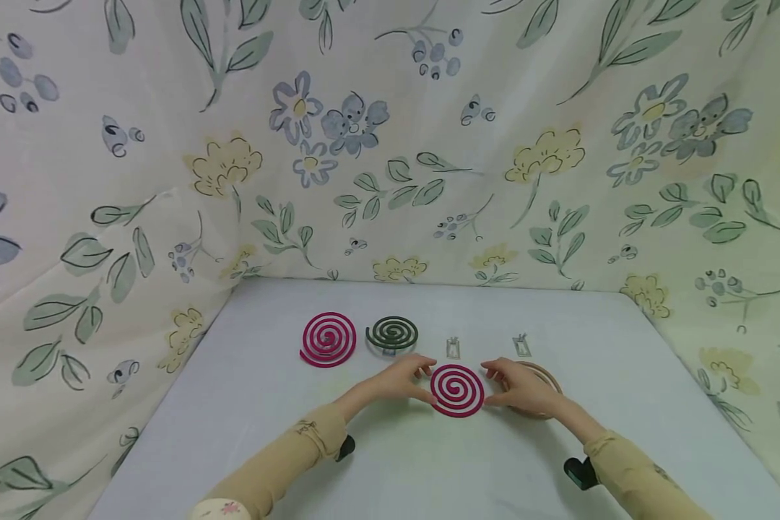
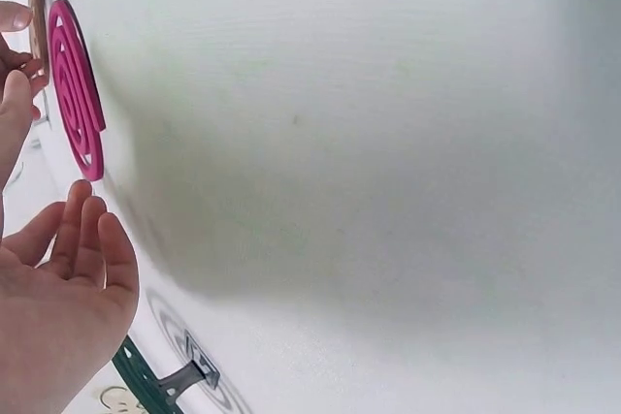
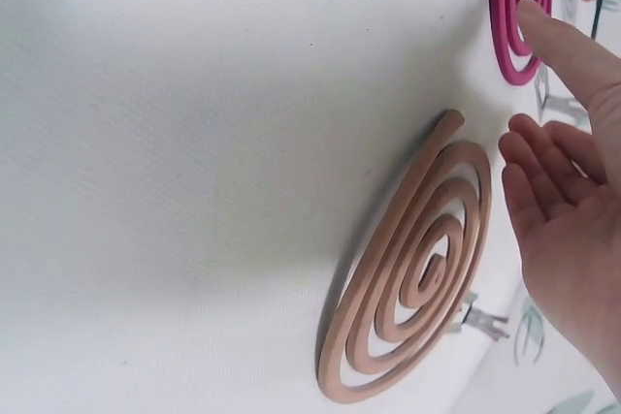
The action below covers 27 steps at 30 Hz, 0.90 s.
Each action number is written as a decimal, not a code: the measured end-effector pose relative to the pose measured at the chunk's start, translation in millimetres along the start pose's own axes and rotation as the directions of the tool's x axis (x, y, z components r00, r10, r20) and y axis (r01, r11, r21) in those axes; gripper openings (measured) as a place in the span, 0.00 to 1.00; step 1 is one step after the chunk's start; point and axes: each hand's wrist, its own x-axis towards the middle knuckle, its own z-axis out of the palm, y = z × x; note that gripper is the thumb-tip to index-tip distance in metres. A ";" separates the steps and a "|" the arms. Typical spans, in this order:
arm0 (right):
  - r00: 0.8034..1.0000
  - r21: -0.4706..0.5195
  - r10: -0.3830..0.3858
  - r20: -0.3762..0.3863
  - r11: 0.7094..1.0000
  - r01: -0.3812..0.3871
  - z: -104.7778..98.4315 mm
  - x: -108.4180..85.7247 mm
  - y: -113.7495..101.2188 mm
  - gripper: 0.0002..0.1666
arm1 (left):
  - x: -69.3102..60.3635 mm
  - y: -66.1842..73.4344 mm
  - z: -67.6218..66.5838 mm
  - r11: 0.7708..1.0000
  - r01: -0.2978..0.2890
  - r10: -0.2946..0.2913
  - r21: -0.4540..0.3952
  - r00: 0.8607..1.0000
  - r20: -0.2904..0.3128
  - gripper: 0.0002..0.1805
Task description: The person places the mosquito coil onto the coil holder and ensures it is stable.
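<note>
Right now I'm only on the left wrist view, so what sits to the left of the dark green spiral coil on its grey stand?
Observer: A dark pink spiral coil, in the head view.
Operator: And the thin brown thing near my picture's top left?
Observer: The right wrist view shows a light brown spiral coil.
Operator: Any more stands?
Observer: The head view shows two metal-looking stands, bare of coils, to the right of the green coil.

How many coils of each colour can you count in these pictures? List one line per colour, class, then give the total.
Pink coils: 2
Green coil: 1
Brown coil: 1
Total: 4
</note>
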 end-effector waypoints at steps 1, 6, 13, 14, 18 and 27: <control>1.000 -0.008 -0.009 0.006 1.000 0.009 0.4 0.9 0.4 0.38 | 1.5 -0.9 0.6 1.000 0.002 -0.002 0.013 1.000 0.002 0.39; 0.999 -0.035 -0.039 0.028 0.999 0.040 4.2 4.0 1.3 0.37 | 7.2 -6.9 4.6 0.999 0.008 -0.008 0.053 1.000 0.007 0.40; 0.999 -0.038 -0.035 0.037 0.999 0.037 8.3 7.0 4.0 0.37 | 10.3 -11.8 8.0 0.997 0.002 -0.002 0.076 1.000 0.003 0.40; 0.999 -0.039 -0.032 0.039 0.999 0.034 8.6 7.3 3.6 0.37 | 10.0 -11.8 8.3 0.997 0.000 0.000 0.082 1.000 0.000 0.40; 0.999 -0.044 -0.020 0.041 0.999 0.022 10.2 8.4 2.3 0.37 | 8.4 -10.7 9.3 0.996 -0.002 0.003 0.092 1.000 -0.011 0.39; 0.999 -0.020 -0.014 0.044 1.000 0.015 11.7 8.9 1.0 0.34 | 8.3 -8.9 10.3 0.997 0.011 -0.008 0.083 0.999 -0.035 0.35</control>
